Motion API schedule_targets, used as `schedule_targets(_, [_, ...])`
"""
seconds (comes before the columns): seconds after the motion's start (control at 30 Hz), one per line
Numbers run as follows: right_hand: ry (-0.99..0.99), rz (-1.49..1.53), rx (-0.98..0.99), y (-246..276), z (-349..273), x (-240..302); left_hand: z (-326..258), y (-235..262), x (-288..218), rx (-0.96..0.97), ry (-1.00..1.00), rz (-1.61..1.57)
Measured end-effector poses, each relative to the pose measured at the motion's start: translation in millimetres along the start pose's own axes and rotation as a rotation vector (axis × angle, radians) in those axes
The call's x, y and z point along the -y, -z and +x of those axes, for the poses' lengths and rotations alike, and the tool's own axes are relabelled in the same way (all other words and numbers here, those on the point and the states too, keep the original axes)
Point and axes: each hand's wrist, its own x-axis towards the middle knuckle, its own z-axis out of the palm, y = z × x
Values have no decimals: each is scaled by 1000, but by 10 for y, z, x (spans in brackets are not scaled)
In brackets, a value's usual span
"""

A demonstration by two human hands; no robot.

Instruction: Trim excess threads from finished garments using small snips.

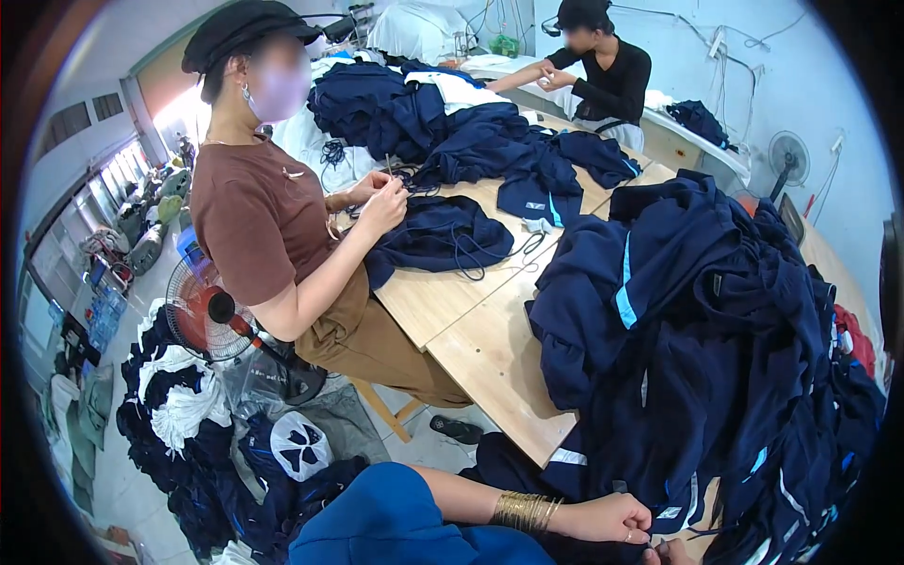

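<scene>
My left hand (607, 519), with several gold bangles at its wrist, is closed in a pinch over navy cloth near the lower edge. Beside it, fingers of my right hand (667, 554) show, pressed together and cut off by the edge. The fingertips of both hands nearly meet; what they pinch is too small and dark to name. A navy garment (603, 476) with a white label lies right by my hands. A dark cord (720, 529) runs out to their right. The big heap of navy garments (697, 282) with light blue stripes rises just beyond.
Across the wooden table (490, 353), a masked person in a brown shirt (254, 207) handles a dark cord over a navy garment (443, 231). Another person in black (617, 80) sits farther back. A floor fan (202, 306) and cloth piles (184, 414) stand at left.
</scene>
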Motion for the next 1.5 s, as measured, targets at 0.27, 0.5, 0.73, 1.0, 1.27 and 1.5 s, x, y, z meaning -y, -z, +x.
schedule_targets(0.27, [-295,400,21,-215,-125,-259,14,-50,88,32,58,-157])
schedule_targets(0.5, [-324,518,50,-242,-108,-210,-46,-41,79,8,54,-155])
schedule_targets(0.73, [-249,503,3,-292,-85,-263,-51,9,65,45,112,-246])
schedule_targets(1.0, [-328,480,101,-284,-76,-338,-78,41,94,18,137,-276])
schedule_targets(1.27, [-281,484,95,-299,-32,-235,-78,105,100,16,93,-143])
schedule_targets(1.5, [-325,428,57,-291,-115,-342,-41,59,159,52,140,-238])
